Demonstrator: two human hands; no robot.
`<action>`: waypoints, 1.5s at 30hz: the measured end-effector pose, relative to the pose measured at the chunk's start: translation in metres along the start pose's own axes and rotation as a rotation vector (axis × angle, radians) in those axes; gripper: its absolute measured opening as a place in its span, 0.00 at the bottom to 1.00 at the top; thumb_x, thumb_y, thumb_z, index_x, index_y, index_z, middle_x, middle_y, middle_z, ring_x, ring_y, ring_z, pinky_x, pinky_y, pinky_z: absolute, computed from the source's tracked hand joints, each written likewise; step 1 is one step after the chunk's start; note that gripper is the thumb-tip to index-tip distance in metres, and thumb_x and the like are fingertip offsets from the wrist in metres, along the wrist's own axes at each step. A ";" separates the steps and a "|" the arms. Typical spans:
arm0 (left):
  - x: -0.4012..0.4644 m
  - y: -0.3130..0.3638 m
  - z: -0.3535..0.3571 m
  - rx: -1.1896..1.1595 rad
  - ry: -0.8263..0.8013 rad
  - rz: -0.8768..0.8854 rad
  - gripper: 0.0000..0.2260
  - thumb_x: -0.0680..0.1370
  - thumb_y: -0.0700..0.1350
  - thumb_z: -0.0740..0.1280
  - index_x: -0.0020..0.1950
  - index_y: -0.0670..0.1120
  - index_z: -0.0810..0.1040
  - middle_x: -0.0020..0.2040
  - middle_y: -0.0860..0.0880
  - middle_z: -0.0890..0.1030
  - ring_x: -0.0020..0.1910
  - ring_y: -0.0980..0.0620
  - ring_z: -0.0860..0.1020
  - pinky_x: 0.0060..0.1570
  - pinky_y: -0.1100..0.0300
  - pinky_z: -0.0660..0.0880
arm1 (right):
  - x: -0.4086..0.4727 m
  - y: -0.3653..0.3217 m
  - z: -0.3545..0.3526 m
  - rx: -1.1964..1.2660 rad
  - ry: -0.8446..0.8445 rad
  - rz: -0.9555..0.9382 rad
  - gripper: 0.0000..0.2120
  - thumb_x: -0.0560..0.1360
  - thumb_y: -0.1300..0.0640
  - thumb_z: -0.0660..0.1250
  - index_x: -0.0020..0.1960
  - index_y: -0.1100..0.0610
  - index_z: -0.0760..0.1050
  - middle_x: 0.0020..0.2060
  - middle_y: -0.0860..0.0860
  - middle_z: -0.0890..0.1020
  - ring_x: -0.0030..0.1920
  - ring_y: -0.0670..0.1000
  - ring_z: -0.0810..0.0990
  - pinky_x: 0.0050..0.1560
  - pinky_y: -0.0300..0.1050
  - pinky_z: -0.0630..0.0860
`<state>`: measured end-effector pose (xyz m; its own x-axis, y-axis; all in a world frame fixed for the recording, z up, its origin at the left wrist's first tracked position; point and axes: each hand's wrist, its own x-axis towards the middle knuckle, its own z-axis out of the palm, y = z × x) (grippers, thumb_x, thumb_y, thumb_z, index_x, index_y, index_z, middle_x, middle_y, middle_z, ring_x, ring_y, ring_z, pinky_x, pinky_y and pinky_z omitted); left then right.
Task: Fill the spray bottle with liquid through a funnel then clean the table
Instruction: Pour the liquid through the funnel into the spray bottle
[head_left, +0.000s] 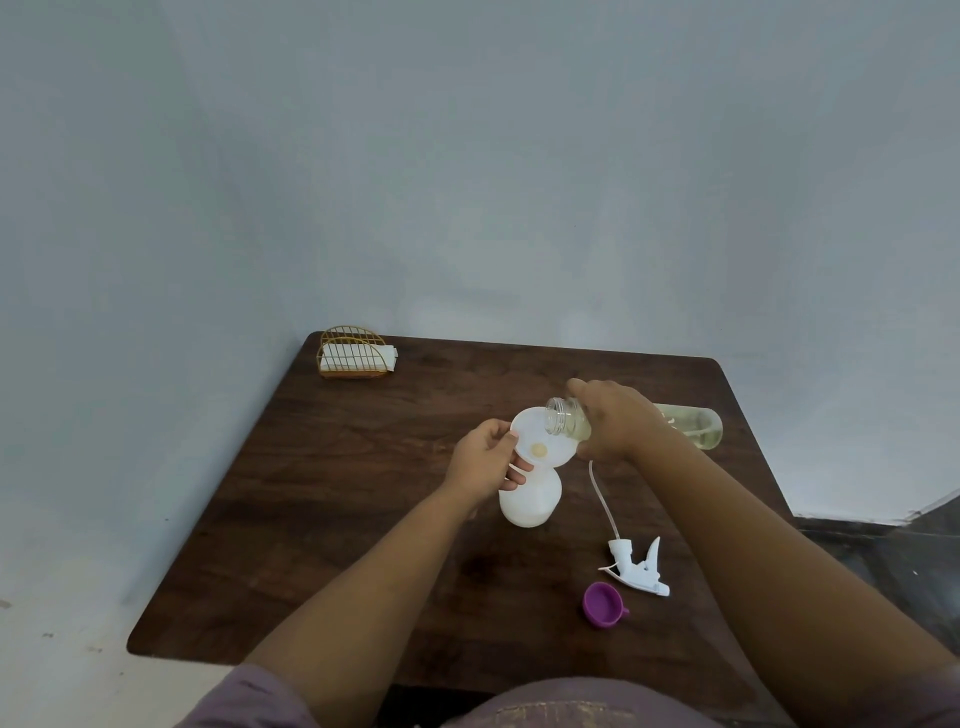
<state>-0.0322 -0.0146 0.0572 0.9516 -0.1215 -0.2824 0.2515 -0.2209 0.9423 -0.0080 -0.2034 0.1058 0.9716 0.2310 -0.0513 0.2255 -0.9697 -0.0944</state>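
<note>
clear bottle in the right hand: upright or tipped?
Tipped. The clear bottle lies near horizontal in the right hand, uncapped mouth over the funnel; yellowish liquid pools at the funnel's centre.

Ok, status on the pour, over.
Left hand holds funnel on spray bottle. Right hand tips clear bottle over it. Nothing in the way.

Far beyond your left hand, at the table's (322, 499) back corner, you have a gold wire holder (353, 358) with white napkins (358, 361) inside; behind it, a pale wall (467, 182).
</note>
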 end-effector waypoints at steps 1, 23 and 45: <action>0.000 0.000 0.000 -0.002 -0.001 -0.001 0.08 0.83 0.45 0.58 0.57 0.46 0.75 0.39 0.46 0.84 0.31 0.53 0.80 0.34 0.62 0.78 | 0.000 0.000 0.000 0.003 0.002 0.002 0.20 0.62 0.55 0.73 0.50 0.55 0.69 0.40 0.49 0.76 0.41 0.53 0.76 0.37 0.44 0.70; -0.005 0.001 0.000 -0.006 0.003 0.001 0.06 0.83 0.45 0.59 0.56 0.48 0.74 0.39 0.48 0.83 0.31 0.53 0.79 0.32 0.64 0.77 | -0.007 -0.002 -0.005 -0.026 -0.006 0.000 0.21 0.63 0.55 0.73 0.51 0.56 0.68 0.40 0.49 0.74 0.42 0.52 0.74 0.39 0.45 0.69; -0.006 -0.004 -0.003 0.034 0.002 0.006 0.08 0.83 0.45 0.59 0.59 0.47 0.74 0.41 0.48 0.84 0.33 0.53 0.80 0.33 0.64 0.78 | -0.010 -0.007 -0.009 -0.025 -0.001 0.000 0.20 0.63 0.56 0.73 0.51 0.56 0.68 0.40 0.49 0.74 0.41 0.52 0.74 0.39 0.44 0.69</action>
<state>-0.0382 -0.0106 0.0559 0.9535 -0.1208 -0.2762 0.2395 -0.2528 0.9374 -0.0191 -0.1996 0.1160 0.9715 0.2312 -0.0524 0.2275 -0.9713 -0.0694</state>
